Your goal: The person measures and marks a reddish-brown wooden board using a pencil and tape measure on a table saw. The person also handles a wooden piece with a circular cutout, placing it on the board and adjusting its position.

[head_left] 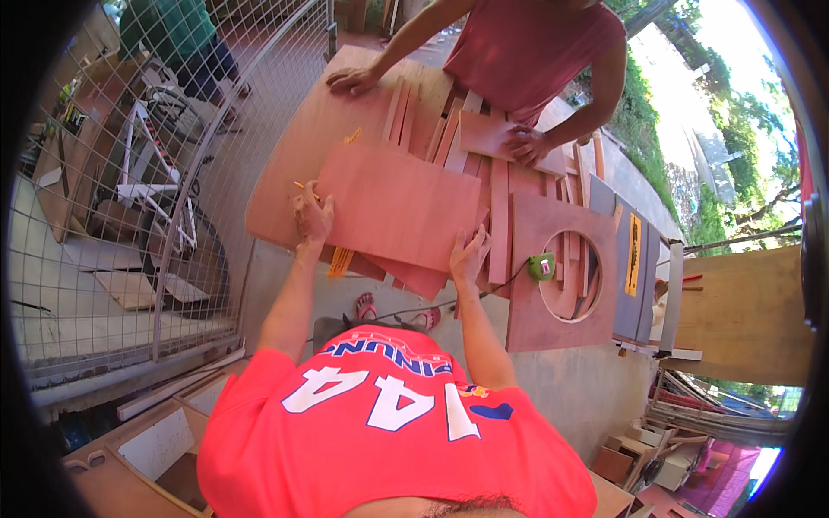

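Note:
My left hand (313,211) grips the left edge of a reddish plywood panel (393,198), with a yellow pencil (301,186) among its fingers. My right hand (469,250) holds the panel's lower right corner. Beneath the panel a yellow folding ruler (343,262) pokes out over a wooden worktable (276,207) stacked with strips (499,233). To the right lie a board with a round cutout (535,332) and a small green tool (542,266) beside a black cord.
A co-worker (535,52) across the table rests hands on boards. Another person (173,43) is behind a wire mesh fence (224,129) with a bicycle (160,198). Wooden cabinets (155,432) stand at lower left, a grey slatted surface (630,276) at right.

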The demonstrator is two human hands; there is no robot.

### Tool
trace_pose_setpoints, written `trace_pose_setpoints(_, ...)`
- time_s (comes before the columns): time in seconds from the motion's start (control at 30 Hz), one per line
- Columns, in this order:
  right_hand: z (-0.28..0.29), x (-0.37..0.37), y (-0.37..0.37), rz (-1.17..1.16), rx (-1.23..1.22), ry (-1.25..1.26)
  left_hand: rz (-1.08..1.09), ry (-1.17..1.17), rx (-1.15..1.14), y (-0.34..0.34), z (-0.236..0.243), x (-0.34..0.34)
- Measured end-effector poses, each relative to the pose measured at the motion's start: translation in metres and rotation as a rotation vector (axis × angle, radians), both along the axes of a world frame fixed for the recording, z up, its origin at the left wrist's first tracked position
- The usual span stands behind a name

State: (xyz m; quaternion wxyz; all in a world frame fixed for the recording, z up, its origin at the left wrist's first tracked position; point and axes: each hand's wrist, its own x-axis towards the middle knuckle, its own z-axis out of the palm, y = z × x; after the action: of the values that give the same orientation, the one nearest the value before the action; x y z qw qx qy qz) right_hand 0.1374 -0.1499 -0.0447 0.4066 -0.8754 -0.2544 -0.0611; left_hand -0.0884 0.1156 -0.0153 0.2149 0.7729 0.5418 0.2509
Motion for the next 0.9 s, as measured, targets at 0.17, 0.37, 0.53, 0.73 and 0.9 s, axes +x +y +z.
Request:
trace_pose_setpoints(0.17,-0.001,-0.004,-0.004,-0.01,-0.052,0.053,0.001,-0.103,-0.023,-0.002,-0.005,-0.008)
trace_pose_setpoints(0.37,-0.002,-0.008,-0.006,-0.018,-0.057,0.09,-0.076,-0.131,0.036,0.006,-0.003,-0.006)
trace_pose_setpoints(0.53,-0.005,-0.01,-0.008,-0.039,-0.076,0.066,-0.077,-0.044,0.268,-0.006,0.003,0.0)
trace_pose_setpoints(0.73,-0.005,-0.011,-0.006,-0.05,-0.084,0.075,-0.51,-0.202,0.241,-0.098,0.022,0.004)
trace_pose_setpoints(0.9,-0.003,-0.011,-0.005,-0.065,-0.098,0.072,-0.59,-0.179,0.204,-0.127,0.029,0.008)
